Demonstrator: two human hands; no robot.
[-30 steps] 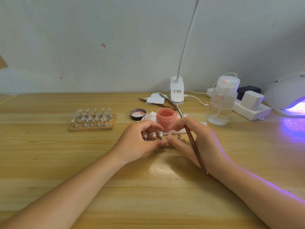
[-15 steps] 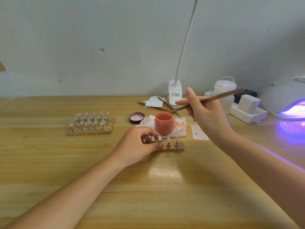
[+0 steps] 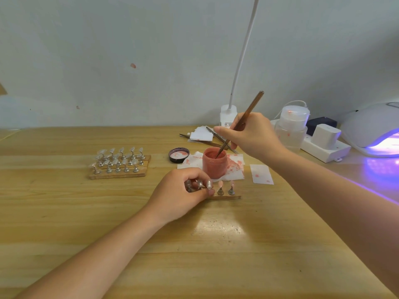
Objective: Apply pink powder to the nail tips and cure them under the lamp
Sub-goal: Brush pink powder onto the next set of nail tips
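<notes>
An open jar of pink powder [image 3: 214, 167] stands on a stained white tissue at the table's middle. My right hand [image 3: 251, 135] holds a brown brush [image 3: 244, 119] whose tip dips into the jar. Just in front of the jar lies a small wooden strip [image 3: 228, 197] carrying nail tips on metal stands; two pinkish tips [image 3: 225, 186] show at its right end. My left hand [image 3: 179, 196] grips the strip's left end, fingers curled over the other stands. The curing lamp [image 3: 375, 128] glows purple at the far right.
A larger wooden rack [image 3: 119, 169] with several clear nail tips sits to the left. The jar's lid [image 3: 178, 154] lies beside the tissue. A clear pump bottle [image 3: 291, 130], a power strip [image 3: 323, 145], spare brushes and a desk lamp base [image 3: 227, 117] line the back.
My right hand lifted the brush away from the strip, swung it up and back, and now has its tip lowered into the powder jar. The left hand stayed on the strip.
</notes>
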